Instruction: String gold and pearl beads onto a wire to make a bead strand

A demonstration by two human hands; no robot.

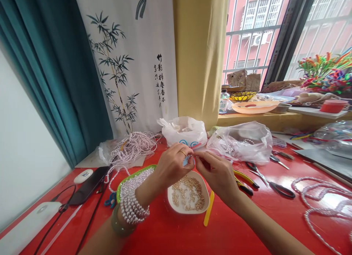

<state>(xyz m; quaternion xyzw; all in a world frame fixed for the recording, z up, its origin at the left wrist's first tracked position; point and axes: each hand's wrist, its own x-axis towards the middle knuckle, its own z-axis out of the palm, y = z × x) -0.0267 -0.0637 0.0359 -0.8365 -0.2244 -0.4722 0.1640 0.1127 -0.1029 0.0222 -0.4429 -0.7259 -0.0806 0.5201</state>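
My left hand (pixel 173 161), with a gold ring on one finger, is closed in a pinch. Its fingertips meet those of my right hand (pixel 217 174), also pinched, and something tiny between them is too small to name. Both hands hover over the far side of a white bowl (pixel 171 205) holding small gold beads (pixel 189 192). Below my left forearm, a green tray (pixel 118 190) of pearly lilac beads (pixel 134 183) is partly hidden. Coils of pearl strands (pixel 134 212) and a green bangle (pixel 118 223) circle my left wrist.
Pliers (pixel 244 181), scissors (pixel 271 183) and a yellow stick (pixel 209 209) lie at right on the red table (pixel 170 236). Bead strands lie in a heap (pixel 137 145) at back left and loose (pixel 316 196) at right. Plastic bags (pixel 247 137) stand behind; a phone (pixel 89 185) lies left.
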